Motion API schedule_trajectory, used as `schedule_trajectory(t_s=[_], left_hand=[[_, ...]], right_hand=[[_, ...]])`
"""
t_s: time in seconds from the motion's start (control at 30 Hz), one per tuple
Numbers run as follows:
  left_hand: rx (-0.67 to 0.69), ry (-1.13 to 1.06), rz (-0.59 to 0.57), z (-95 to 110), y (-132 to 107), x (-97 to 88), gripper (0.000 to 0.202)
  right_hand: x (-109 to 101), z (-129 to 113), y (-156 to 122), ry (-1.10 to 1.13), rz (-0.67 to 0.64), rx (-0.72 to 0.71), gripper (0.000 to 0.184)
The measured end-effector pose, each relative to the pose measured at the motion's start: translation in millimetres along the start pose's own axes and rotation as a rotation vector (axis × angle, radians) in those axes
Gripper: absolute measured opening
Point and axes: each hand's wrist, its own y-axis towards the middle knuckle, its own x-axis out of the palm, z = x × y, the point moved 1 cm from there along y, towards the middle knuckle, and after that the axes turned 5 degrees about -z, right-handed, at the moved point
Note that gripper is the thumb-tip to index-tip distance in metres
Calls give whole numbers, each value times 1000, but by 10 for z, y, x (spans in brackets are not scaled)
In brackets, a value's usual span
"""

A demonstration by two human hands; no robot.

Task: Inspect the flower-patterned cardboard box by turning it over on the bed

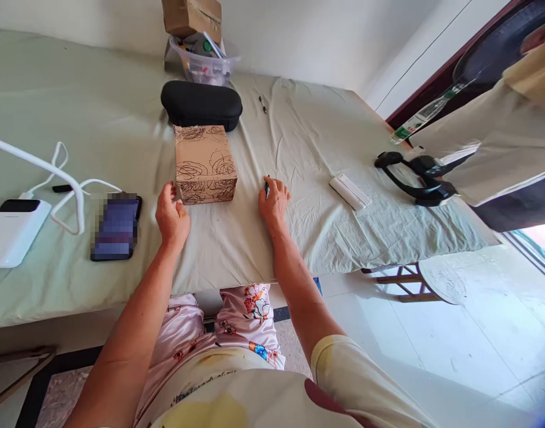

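A brown cardboard box stands on the table, its top and front covered with black scribbled loops. My left hand is beside its front left corner, fingers slightly curved and thumb apart, holding nothing. Whether its fingertips touch the box, I cannot tell. To the right of the box, my right hand rests on the cloth with curled fingers. A small dark object shows between its thumb and forefinger; most of it is hidden. Directly behind the box lies a black zip case.
Green cloth covers the table. At left are a phone, a white power bank and a white cable. A white block-shaped item and a black stand lie at right. A plastic basket stands against the wall.
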Motion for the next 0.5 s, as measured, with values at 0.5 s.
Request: schedule_trajectory(t_s=[0.5], left_hand=[[-320,681,138,-312,-464,-1591,79]], right_hand=[[84,-348,-200,98,-156,-231,37]])
